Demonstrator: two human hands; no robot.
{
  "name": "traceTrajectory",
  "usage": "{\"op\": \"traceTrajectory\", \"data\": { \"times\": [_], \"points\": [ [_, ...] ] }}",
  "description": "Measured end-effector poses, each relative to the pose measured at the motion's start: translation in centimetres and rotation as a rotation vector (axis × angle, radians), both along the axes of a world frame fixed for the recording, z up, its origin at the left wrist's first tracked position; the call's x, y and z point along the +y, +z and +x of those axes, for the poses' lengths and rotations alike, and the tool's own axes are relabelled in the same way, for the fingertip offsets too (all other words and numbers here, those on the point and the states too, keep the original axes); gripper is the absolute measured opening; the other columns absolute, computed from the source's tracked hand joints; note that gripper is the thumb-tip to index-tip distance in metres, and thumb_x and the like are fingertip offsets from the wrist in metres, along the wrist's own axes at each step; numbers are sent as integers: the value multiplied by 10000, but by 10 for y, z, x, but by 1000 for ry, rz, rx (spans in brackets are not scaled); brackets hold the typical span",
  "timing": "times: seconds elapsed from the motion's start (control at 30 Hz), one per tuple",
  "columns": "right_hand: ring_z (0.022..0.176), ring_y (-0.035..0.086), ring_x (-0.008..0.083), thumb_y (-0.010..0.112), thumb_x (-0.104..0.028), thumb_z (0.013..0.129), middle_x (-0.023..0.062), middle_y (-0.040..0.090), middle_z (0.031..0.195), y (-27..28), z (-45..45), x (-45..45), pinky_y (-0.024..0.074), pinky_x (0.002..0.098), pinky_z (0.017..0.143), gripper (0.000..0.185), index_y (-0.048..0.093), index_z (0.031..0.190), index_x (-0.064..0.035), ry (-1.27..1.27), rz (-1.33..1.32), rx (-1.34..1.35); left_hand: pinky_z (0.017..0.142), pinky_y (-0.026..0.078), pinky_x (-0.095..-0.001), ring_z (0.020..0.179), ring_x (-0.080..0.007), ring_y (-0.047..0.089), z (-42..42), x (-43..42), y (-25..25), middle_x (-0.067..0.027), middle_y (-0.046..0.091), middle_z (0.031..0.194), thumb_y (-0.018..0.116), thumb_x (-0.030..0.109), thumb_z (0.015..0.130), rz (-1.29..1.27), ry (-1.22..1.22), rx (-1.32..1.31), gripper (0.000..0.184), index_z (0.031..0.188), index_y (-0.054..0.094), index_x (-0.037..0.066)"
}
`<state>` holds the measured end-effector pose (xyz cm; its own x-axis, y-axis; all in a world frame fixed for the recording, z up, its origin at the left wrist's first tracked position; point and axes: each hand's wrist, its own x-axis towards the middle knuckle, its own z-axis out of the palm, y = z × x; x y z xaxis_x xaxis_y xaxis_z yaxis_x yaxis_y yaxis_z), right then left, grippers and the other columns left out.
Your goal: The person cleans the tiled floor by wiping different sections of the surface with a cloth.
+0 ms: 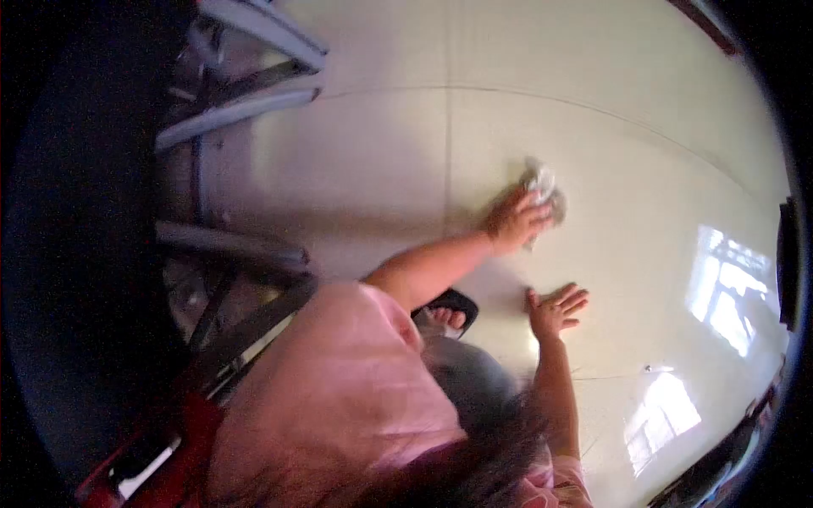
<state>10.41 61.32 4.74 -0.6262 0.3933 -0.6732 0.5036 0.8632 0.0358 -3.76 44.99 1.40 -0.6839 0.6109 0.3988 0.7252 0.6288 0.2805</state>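
My left hand is closed over a crumpled, whitish-grey cloth, pressing it against the pale, glossy floor. The cloth and fingertips look slightly blurred, and part of the cloth is hidden beneath the hand. Lower and to the right, my right hand lies palm down on the floor with its fingers spread, holding nothing. Between my two arms shows a foot in a black sandal, close to a grey-clad knee.
Grey metal furniture legs stand along the left, with another grey bar below them. A red object is at the lower left. Bright window reflections shine on the floor at right. Dark objects line the lower right edge.
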Motion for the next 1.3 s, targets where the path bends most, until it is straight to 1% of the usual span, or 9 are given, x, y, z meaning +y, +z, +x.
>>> {"op": "traceTrajectory", "data": {
  "times": [0.17,0.3,0.37,0.43,0.7,0.83,1.0,1.07,1.3],
  "points": [
    [1253,-226,442,452,-670,735,284,-254,1349,11,-3,2,-13,665,948,1112,-182,1315,36,-54,-55,-8,862,368,-406,973,-246,513,4,-26,8,-58,583,1015,563,89,732,481,42,-398,232,959,613,90],
    [1257,-231,430,459,-671,729,284,-249,1351,20,-10,-5,-25,652,957,1106,-151,1329,31,-49,-53,-21,763,420,-408,871,-285,551,-27,-210,-30,-119,591,956,449,89,832,690,1193,-352,208,997,558,27],
    [1261,-233,418,457,-666,734,278,-243,1357,24,-12,-3,-33,648,958,1094,-137,1333,31,-52,-69,-41,760,433,-412,887,-315,560,-33,-308,-49,-143,585,1001,451,215,857,180,1414,-31,307,1103,513,41],
    [1263,-231,415,457,-661,738,276,-237,1360,24,-11,-3,-35,647,959,1087,-131,1335,32,-63,-64,-22,756,445,-399,909,-309,562,-53,-303,-32,-150,583,1023,483,229,819,-248,1316,456,343,1117,522,64],
    [1273,-210,413,445,-649,753,278,-208,1372,24,-13,-3,-5,642,966,1052,-89,1345,37,-50,-37,-46,955,319,-407,1100,-255,437,-88,44,-7,-82,508,1172,499,106,768,18,256,-526,341,1107,532,101],
    [1275,-207,410,411,-688,739,274,-211,1373,27,-16,-6,-1,634,974,1064,-82,1350,31,-39,-15,-97,974,340,-400,1078,-231,481,-46,108,-4,-9,595,1072,509,147,780,164,-223,-202,231,991,601,162],
    [1268,-223,415,452,-650,750,278,-230,1364,20,-10,-3,-3,642,961,1072,-111,1336,49,-53,-53,-52,669,402,-364,726,-233,532,-101,0,31,-87,577,806,492,-15,733,817,492,-441,192,900,568,40],
    [1269,-223,414,464,-638,752,278,-229,1364,25,-14,-5,-3,642,960,1071,-112,1334,51,-59,-52,-67,745,406,-368,836,-258,521,-153,-121,-43,-115,560,894,480,9,772,783,934,40,205,964,549,25],
    [1263,-210,439,450,-674,726,294,-212,1362,21,-15,-3,-23,655,955,1090,-79,1338,57,-37,-51,-90,922,335,-463,1043,-304,477,-239,-292,-90,-168,510,1120,431,353,847,-319,1270,316,463,1179,461,32]
  ]
}}
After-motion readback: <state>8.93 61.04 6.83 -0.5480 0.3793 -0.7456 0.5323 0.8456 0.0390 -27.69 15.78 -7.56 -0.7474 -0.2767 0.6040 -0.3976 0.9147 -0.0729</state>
